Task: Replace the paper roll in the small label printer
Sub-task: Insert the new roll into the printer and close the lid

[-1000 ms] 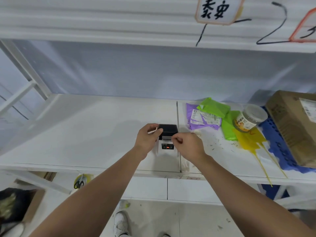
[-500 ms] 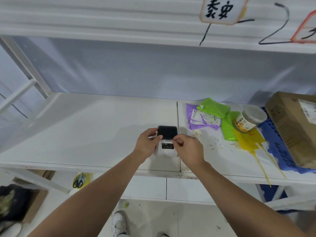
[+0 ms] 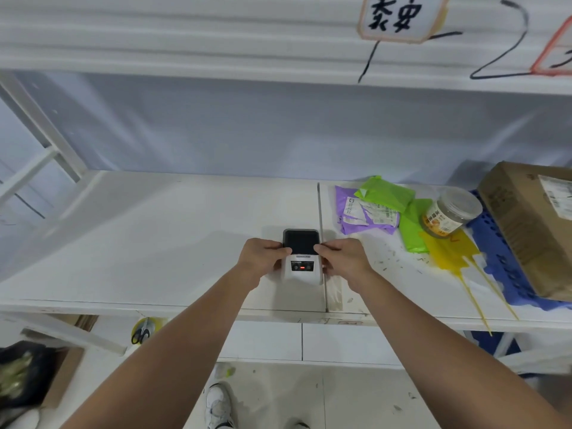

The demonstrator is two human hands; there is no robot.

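Observation:
A small white label printer (image 3: 301, 270) with a dark lid (image 3: 301, 241) stands on the white shelf (image 3: 154, 243), near its front edge. A red light glows on its front panel. My left hand (image 3: 263, 258) grips the printer's left side, thumb on the lid's edge. My right hand (image 3: 343, 258) grips its right side, thumb also on the lid. The lid lies flat on the body. No paper roll shows.
To the right lie purple and green mailer bags (image 3: 371, 209), a clear jar (image 3: 450, 213), yellow plastic (image 3: 448, 252), a blue mat (image 3: 501, 258) and a cardboard box (image 3: 535, 224). Scissors (image 3: 140, 332) hang below the shelf. Another shelf runs overhead.
The dark lid has come down from a raised tilt to lie flat on the printer. Both hands have shifted from pinching near the lid to gripping the printer's sides.

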